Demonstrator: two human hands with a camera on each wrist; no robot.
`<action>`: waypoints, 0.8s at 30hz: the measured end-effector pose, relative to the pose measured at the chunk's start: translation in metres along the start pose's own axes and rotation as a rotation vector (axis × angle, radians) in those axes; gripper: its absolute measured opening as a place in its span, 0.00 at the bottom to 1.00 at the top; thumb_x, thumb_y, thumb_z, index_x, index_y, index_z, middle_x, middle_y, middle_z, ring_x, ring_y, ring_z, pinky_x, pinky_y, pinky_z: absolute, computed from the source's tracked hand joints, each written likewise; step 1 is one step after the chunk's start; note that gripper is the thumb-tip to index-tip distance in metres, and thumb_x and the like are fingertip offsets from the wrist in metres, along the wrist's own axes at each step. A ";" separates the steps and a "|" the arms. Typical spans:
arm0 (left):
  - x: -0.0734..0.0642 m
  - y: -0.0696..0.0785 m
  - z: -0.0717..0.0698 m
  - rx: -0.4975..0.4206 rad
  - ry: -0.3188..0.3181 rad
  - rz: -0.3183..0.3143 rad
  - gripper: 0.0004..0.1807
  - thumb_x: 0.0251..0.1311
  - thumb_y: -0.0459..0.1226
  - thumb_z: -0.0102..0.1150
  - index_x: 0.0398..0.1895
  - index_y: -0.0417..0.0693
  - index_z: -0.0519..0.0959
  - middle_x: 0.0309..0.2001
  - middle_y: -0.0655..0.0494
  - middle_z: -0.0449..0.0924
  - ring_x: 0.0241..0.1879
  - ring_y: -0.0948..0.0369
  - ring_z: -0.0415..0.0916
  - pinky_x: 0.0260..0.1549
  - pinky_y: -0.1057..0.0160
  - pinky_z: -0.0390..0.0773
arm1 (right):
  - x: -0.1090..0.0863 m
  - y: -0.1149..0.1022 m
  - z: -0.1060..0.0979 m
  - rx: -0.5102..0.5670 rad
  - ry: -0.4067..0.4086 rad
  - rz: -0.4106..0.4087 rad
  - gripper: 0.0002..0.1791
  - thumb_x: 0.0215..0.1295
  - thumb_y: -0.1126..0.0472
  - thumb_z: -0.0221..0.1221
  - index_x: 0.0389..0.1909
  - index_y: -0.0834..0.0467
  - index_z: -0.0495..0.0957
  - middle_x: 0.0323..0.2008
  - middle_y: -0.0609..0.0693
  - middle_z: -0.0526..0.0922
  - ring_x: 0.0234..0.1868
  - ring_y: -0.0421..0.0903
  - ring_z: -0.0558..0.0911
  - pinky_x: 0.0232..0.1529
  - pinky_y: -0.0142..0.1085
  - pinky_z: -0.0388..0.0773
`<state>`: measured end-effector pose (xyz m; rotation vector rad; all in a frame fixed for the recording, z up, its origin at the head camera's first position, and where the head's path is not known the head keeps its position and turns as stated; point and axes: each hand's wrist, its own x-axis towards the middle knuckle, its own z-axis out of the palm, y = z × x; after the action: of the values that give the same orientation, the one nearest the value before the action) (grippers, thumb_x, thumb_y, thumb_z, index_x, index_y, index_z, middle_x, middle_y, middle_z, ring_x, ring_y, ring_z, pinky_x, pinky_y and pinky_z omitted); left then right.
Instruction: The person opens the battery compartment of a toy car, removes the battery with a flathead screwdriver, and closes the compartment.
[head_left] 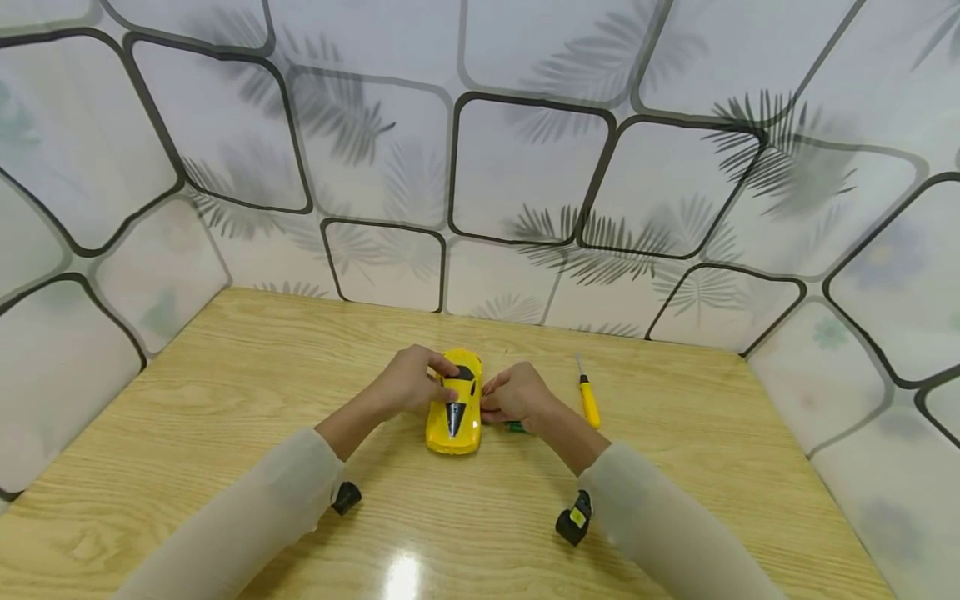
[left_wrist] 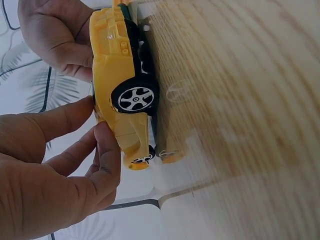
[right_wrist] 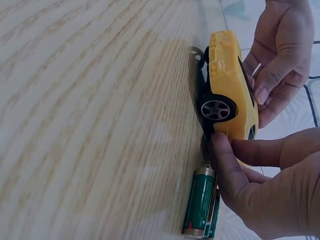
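Observation:
A yellow toy car [head_left: 465,392] stands on its wheels on the table, its black-marked top facing up. From the left my left hand [head_left: 408,379] grips it, thumb and fingers on the roof and upper side, also visible in the left wrist view. My right hand [head_left: 517,393] is at the opposite side, its fingers curled in against the body. In the right wrist view the right fingertips [right_wrist: 220,142] hold the car's lower side just behind a wheel [right_wrist: 216,110]. Green batteries [right_wrist: 200,202] lie beside the right hand, mostly covered by it in the head view.
A screwdriver [head_left: 588,402] with a yellow handle lies to the right of the right hand. The wood-grain table [head_left: 247,367] runs back to a patterned wall covering [head_left: 525,175] at the rear and both sides. Black wrist cameras [head_left: 574,518] hang beneath the sleeves.

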<state>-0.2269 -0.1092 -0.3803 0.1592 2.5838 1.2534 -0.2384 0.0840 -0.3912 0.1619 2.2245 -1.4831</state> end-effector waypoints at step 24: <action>-0.005 -0.003 -0.005 -0.018 -0.010 0.040 0.20 0.62 0.35 0.72 0.58 0.43 0.84 0.56 0.48 0.81 0.49 0.54 0.81 0.46 0.58 0.86 | -0.026 0.011 -0.041 -0.155 0.054 -0.247 0.22 0.71 0.65 0.64 0.63 0.69 0.77 0.49 0.60 0.86 0.44 0.52 0.89 0.49 0.47 0.87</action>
<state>-0.2233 -0.1162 -0.3782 0.2136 2.5720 1.2860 -0.2244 0.1295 -0.3767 -0.1289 2.4637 -1.4337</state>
